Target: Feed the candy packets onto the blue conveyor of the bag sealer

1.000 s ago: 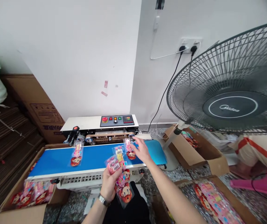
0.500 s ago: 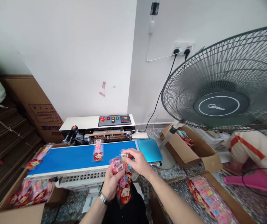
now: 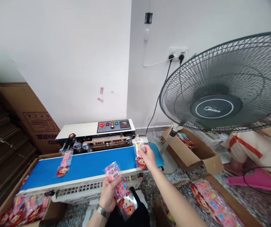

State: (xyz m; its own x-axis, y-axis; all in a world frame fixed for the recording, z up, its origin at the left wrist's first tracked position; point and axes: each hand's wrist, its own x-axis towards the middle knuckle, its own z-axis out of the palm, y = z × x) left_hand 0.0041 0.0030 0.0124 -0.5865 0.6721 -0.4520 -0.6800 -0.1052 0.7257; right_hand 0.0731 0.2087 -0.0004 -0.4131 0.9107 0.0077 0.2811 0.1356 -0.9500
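My left hand [image 3: 110, 193], with a watch at the wrist, is closed around pink packets [image 3: 124, 195] in clear plastic, printed with a red-haired cartoon figure; they may be stacked, and the count cannot be made out. Over the right end of the blue conveyor belt [image 3: 97, 162], my right hand [image 3: 148, 156] pinches a similar packet [image 3: 140, 162], its top near the sealing machine's [image 3: 95, 129] entry. Another packet [image 3: 64, 162] lies farther left on the belt, close to the rollers.
An open carton of packets [image 3: 27, 208] stands below the belt's left end. More packets [image 3: 211, 201] fill a box at lower right. A large fan [image 3: 218, 107] stands right, before another carton [image 3: 189, 148]. Another person's leg [image 3: 241, 148] shows beside a pink stool [image 3: 256, 184].
My right hand has moved from beside my left hand to the belt's right end, carrying one packet. The packet on the belt has travelled left. The view has shifted slightly.
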